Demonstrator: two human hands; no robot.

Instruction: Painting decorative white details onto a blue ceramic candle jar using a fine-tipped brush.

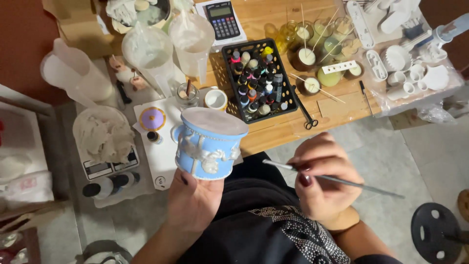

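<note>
Item: blue cup (209,146) w/ white relief, prob. light, brittle; left hand (193,198) cups base, right hand (322,183) pinches thin brush (337,180).

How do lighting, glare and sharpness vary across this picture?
Head view: warm light on the wooden table; blue cup in the left hand is sharp; right hand with brush slightly soft; glare on plastic wrap; corners dark.

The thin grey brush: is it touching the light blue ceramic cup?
No, the thin grey brush in the right hand stops short of the light blue ceramic cup.
</note>
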